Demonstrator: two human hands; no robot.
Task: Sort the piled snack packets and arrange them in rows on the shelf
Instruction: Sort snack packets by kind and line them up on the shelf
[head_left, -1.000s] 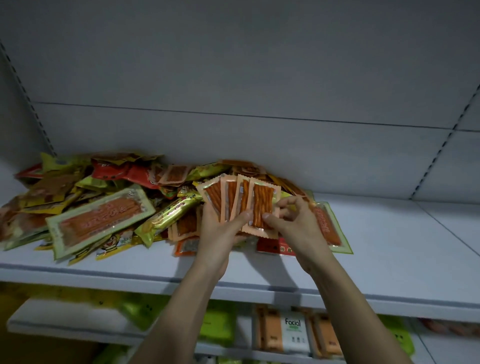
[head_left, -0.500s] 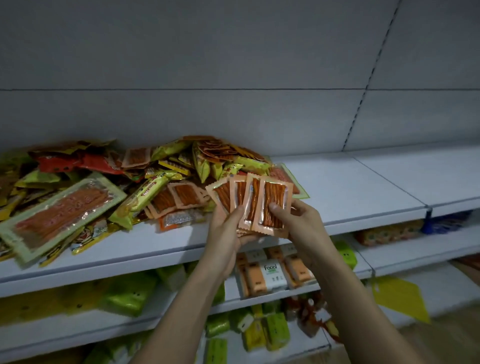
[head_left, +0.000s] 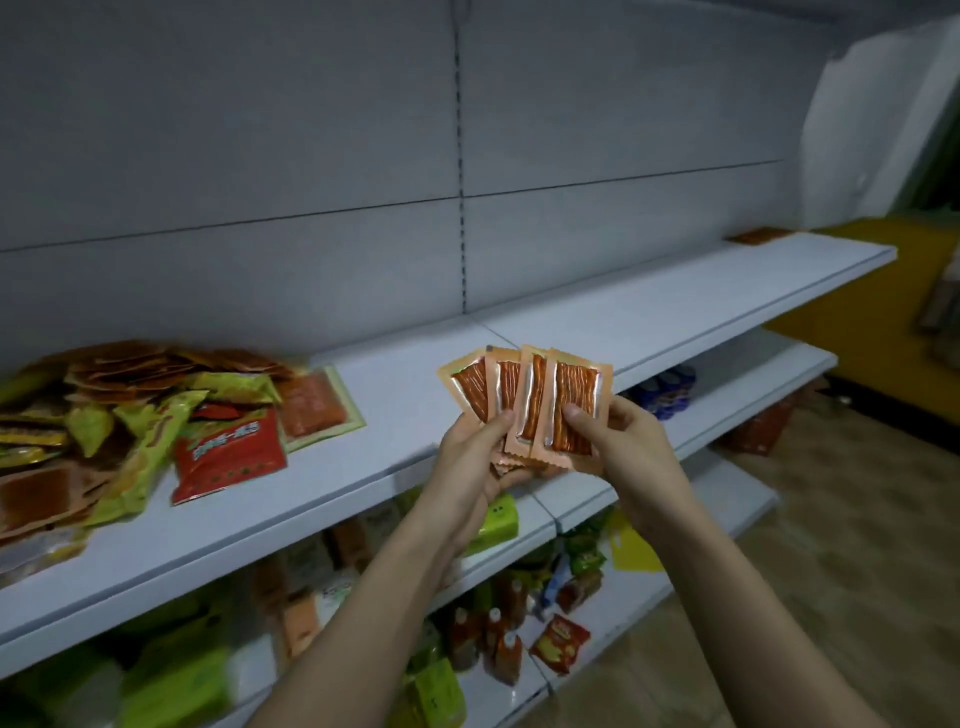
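Beside the white shelf (head_left: 675, 322), 2 bare forearms run up to the left hand (head_left: 470, 457) and the right hand (head_left: 631, 441), with no sleeves, gloves, rings, watches or bands showing, and short, plain, unpainted fingernails.

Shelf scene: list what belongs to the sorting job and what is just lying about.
Job:
- fanned orange packets, held by left hand and right hand
- packet pile
- shelf

Lying about:
- lower-shelf goods
- yellow tag
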